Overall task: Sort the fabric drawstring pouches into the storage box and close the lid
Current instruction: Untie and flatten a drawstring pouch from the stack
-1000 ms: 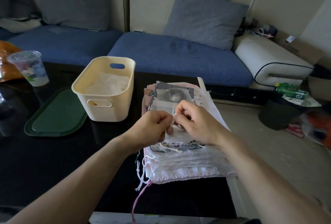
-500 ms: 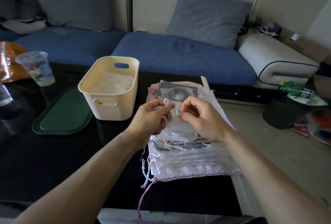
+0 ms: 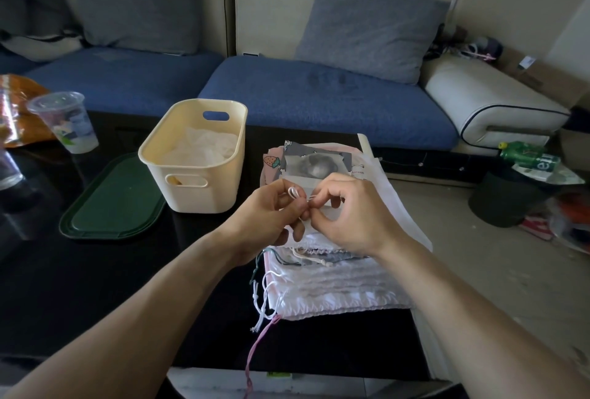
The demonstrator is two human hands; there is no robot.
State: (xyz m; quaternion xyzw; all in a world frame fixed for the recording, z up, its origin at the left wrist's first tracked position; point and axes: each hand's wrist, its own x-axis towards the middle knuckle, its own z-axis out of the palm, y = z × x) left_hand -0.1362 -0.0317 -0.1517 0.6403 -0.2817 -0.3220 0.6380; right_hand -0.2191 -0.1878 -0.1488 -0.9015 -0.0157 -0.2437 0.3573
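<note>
- Here, a glossy black table [image 3: 79,287] fills the left and centre of the head view; its far edge runs along a sofa, and its right edge ends where a pale floor [image 3: 498,271] begins.
- Left hand [image 3: 268,219] and right hand [image 3: 351,216] meet above the pouch stack [image 3: 335,290]; the fingertips of both pinch a thin white drawstring [image 3: 295,193] between them, a small loop showing above the left thumb.
- The stack lies flat on the table's right part, just right of the storage box [image 3: 198,156]. A large white pouch is lowest; printed ones, one with a strawberry, show at the far end. Loose white, green and pink cords trail off the near left corner.
- The cream box stands upright and uncovered, with white fabric [image 3: 204,149] inside. Its handle slots face the near and far sides.
- A dark green lid [image 3: 111,203] lies flat on the table, touching or just beside the box's left base; cannot tell which.
- A clear plastic cup [image 3: 65,124] stands far left, with an orange bag [image 3: 19,111] behind it.
- Behind the table: a blue sofa [image 3: 319,92] with two grey-blue cushions and a cream armrest [image 3: 491,104].
- On the floor to the right: a dark bin [image 3: 504,200] with a green bottle [image 3: 526,156] lying on top.
</note>
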